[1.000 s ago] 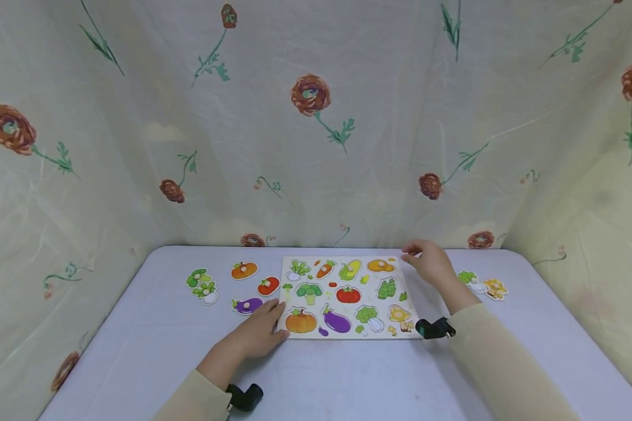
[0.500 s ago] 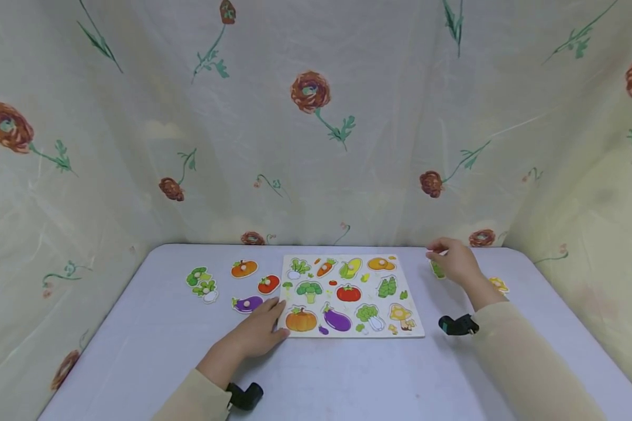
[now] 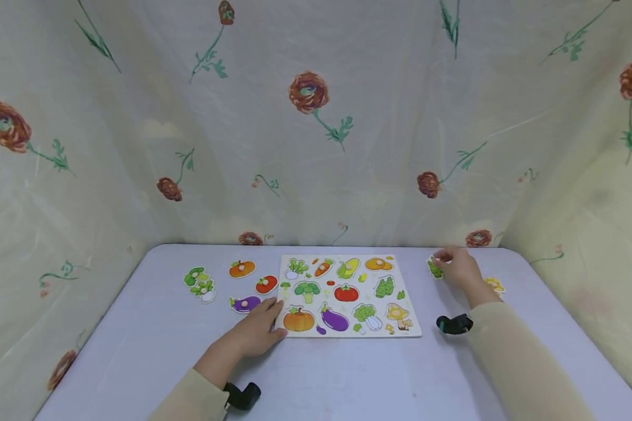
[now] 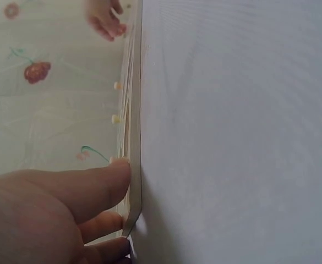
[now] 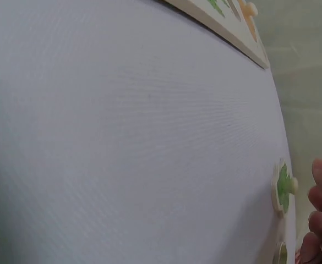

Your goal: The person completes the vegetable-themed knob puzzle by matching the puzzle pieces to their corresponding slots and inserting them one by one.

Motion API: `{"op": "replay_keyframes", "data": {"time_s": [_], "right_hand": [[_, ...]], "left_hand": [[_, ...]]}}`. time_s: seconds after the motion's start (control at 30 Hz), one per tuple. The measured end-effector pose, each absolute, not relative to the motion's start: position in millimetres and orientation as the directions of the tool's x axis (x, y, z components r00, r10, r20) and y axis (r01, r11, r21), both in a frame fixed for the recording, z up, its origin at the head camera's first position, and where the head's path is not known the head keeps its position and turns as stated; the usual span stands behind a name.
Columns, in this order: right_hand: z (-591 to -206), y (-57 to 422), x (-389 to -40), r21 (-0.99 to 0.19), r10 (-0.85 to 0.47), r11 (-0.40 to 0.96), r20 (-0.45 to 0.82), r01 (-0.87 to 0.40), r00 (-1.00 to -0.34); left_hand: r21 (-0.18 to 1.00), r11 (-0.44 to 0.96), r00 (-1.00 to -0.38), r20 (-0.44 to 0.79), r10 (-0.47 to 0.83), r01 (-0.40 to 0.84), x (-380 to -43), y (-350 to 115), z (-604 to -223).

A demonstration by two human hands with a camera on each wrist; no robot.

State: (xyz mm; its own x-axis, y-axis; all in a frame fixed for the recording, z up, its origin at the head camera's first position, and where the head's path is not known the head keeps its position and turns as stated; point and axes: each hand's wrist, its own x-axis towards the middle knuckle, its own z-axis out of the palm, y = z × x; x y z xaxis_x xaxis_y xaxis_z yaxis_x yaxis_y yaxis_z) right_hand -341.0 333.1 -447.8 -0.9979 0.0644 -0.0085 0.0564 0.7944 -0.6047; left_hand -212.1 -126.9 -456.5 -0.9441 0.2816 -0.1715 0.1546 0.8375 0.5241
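The white vegetable puzzle board point(image 3: 323, 298) lies flat on the table. My left hand point(image 3: 258, 333) rests on its lower left corner. Thumb and fingers of that hand touch the board's edge point(image 4: 135, 110) in the left wrist view. My right hand point(image 3: 457, 268) is over a green vegetable piece point(image 3: 435, 268) right of the board. In the right wrist view its fingertips point(image 5: 321, 165) are just beside the piece's pale knob point(image 5: 294, 186), with a gap showing. A yellow mushroom piece point(image 3: 495, 285) is partly behind the right wrist. Several pieces in the board's top row carry knobs.
Left of the board lie an orange pumpkin piece point(image 3: 241, 269), a tomato piece point(image 3: 266, 285), an eggplant piece point(image 3: 244, 304) and two green pieces, broccoli point(image 3: 195, 276) and a white-based one point(image 3: 204, 290). A flowered cloth point(image 3: 374, 193) hangs behind the table.
My right hand has moved right from the board's upper right corner to the green piece, its fingers lowering toward it. My left hand stays on the board's corner.
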Motion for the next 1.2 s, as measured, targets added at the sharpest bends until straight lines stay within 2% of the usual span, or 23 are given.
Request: {"op": "replay_keyframes", "data": {"time_s": [0.2, 0.53, 0.93, 1.2], "right_hand": [[-460, 336, -344, -0.598, 0.095, 0.796, -0.029, 0.094, -0.995], [-472, 337, -346, -0.576, 0.14, 0.811, 0.021, 0.102, -0.99], [-468, 328, -342, -0.519, 0.127, 0.851, 0.06, 0.078, -0.99], [-465, 329, -342, -0.532, 0.113, 0.843, 0.025, 0.083, -0.993]], "left_hand": [[0.527, 0.835, -0.943, -0.169, 0.286, 0.159, -214, -128, -459], [0.517, 0.84, -0.944, -0.164, 0.286, 0.164, -217, -125, -465], [0.533, 0.831, -0.943, -0.168, 0.286, 0.157, -213, -126, -461], [0.529, 0.834, -0.946, -0.161, 0.283, 0.159, -215, -127, -464]]}}
